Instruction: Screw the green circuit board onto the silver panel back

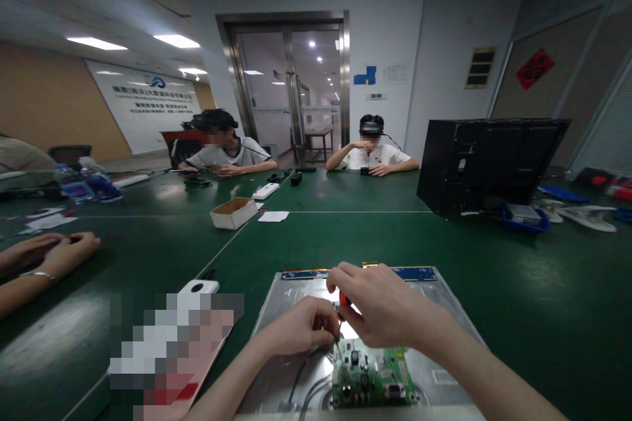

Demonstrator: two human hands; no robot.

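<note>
In the head view, a metal panel (444,348) lies on the green table. A green circuit board (375,375) rests on its lower middle, with dark cables (311,385) to its left. My right hand (378,302) is closed around a red-handled screwdriver (344,302) above the board's upper left corner; the shaft points down to that corner. My left hand (303,325) is closed at the lower shaft, its fingertips near the board's edge. Whether it holds anything besides the shaft is hidden.
A black monitor (494,161) stands at the right beside a blue tray (526,218). An open box (234,213) sits left of centre. Bottles (86,183) and another person's hands (64,253) are at the left. Two people sit across the table.
</note>
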